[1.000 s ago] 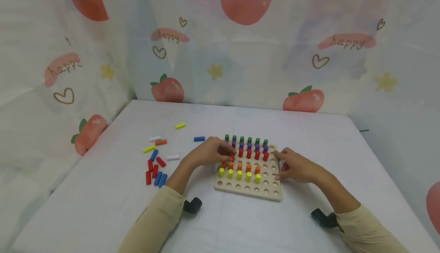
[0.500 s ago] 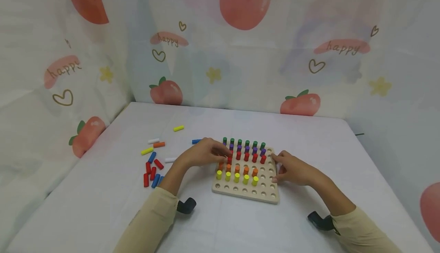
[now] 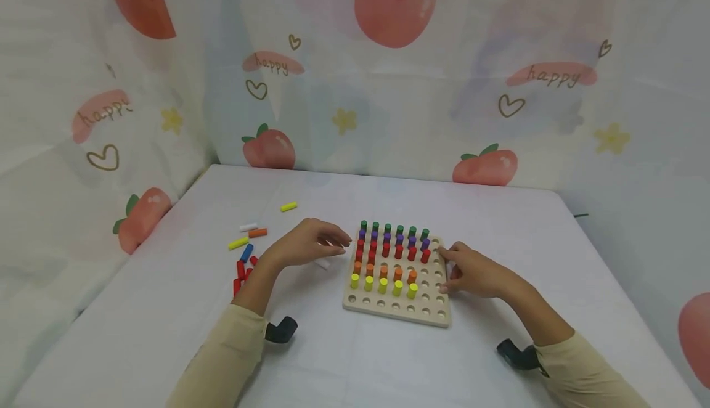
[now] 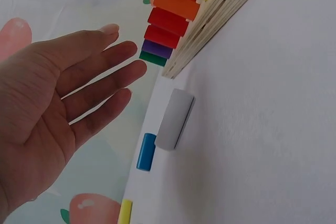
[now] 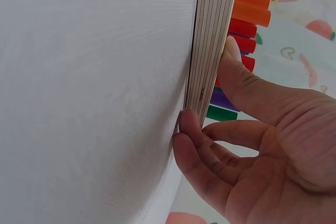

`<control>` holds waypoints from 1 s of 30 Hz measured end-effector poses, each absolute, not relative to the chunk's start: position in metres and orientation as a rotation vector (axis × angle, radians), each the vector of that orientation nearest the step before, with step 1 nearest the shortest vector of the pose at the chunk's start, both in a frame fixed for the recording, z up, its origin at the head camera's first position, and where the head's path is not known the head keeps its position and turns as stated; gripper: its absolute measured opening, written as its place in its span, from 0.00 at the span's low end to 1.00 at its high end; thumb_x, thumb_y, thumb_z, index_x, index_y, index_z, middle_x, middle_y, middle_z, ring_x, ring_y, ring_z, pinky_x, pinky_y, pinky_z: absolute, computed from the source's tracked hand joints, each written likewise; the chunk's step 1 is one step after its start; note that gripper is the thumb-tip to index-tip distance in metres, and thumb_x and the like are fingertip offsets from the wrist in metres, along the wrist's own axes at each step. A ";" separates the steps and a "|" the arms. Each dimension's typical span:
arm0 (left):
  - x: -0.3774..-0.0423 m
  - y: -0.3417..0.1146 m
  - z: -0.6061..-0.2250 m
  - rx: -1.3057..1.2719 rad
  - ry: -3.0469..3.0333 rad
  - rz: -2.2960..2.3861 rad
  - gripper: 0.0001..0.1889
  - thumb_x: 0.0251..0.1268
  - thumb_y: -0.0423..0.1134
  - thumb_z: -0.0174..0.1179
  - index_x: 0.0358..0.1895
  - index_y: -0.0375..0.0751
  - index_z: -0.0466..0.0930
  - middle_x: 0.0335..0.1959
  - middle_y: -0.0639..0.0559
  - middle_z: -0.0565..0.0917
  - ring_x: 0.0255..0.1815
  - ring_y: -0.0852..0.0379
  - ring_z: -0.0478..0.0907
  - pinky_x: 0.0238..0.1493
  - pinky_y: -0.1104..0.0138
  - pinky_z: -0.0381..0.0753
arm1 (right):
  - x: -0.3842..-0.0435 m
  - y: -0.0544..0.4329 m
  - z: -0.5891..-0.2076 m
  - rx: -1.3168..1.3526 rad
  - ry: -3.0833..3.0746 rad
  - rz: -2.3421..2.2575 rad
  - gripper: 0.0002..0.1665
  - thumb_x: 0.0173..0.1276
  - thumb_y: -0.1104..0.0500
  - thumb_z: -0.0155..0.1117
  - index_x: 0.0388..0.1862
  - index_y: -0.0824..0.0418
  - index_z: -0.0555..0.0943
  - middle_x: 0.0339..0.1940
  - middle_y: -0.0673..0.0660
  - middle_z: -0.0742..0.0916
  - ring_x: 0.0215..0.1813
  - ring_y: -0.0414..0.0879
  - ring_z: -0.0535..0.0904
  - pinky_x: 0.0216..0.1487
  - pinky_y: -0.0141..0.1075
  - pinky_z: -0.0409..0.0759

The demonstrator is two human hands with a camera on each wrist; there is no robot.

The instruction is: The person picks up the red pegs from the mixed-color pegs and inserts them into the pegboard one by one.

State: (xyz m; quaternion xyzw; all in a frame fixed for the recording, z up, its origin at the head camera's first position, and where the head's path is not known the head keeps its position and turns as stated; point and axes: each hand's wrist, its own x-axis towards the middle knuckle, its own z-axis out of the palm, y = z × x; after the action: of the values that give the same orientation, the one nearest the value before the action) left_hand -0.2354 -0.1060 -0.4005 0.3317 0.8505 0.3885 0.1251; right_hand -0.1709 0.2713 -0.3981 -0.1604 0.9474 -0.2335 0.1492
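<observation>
A wooden pegboard (image 3: 389, 309) lies on the white table, bearing rows of green, purple, red, orange and yellow pegs. Two red pegs (image 3: 371, 257) stand at the left of a row otherwise showing holes. My left hand (image 3: 302, 241) is off the board's left edge, its fingers apart and holding nothing. Below that hand in the left wrist view lie a white peg (image 4: 176, 119) and a blue peg (image 4: 146, 152). At the board's right edge my right hand (image 3: 477, 270) grips it, the thumb on the upper side and curled fingers against the layered side (image 5: 212, 35).
Loose pegs lie left of the board, among them an orange peg (image 3: 257, 233), a yellow peg (image 3: 238, 243) and several red ones (image 3: 240, 269), partly behind the left forearm. Another yellow peg (image 3: 288, 206) lies farther back. A patterned cloth (image 3: 399, 106) hangs behind the table.
My left hand has drawn away leftward from the red pegs, its fingers spreading, and a red peg it was at stands in the board. My right hand stays at the board's right edge.
</observation>
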 end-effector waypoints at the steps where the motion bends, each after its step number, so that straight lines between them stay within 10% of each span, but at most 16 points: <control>1: -0.235 -0.109 -0.400 0.972 2.478 1.134 0.14 0.72 0.35 0.67 0.57 0.40 0.86 0.50 0.50 0.88 0.49 0.59 0.84 0.54 0.63 0.83 | -0.171 0.271 -0.398 -0.459 2.724 -0.672 0.53 0.60 0.52 0.81 0.76 0.75 0.65 0.49 0.61 0.76 0.40 0.47 0.74 0.35 0.35 0.79; 20: -0.223 -0.185 -0.404 0.834 2.578 1.171 0.12 0.70 0.34 0.68 0.54 0.40 0.87 0.45 0.57 0.89 0.50 0.55 0.85 0.56 0.54 0.83 | -0.169 0.272 -0.395 -0.471 2.726 -0.676 0.53 0.60 0.53 0.81 0.75 0.76 0.65 0.48 0.61 0.76 0.40 0.47 0.74 0.36 0.35 0.80; 30: -0.212 -0.228 -0.415 0.677 2.644 1.160 0.11 0.68 0.33 0.70 0.51 0.43 0.88 0.44 0.55 0.88 0.46 0.53 0.85 0.45 0.65 0.86 | -0.172 0.271 -0.397 -0.465 2.721 -0.659 0.52 0.60 0.54 0.81 0.75 0.75 0.66 0.48 0.61 0.76 0.40 0.47 0.74 0.37 0.35 0.81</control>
State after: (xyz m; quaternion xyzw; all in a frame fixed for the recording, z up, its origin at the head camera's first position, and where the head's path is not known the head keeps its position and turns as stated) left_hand -0.2123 -0.2282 -0.4145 0.2274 0.8881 0.3896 0.0881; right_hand -0.1722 0.2712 -0.3966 -0.1620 0.9477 -0.2296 0.1512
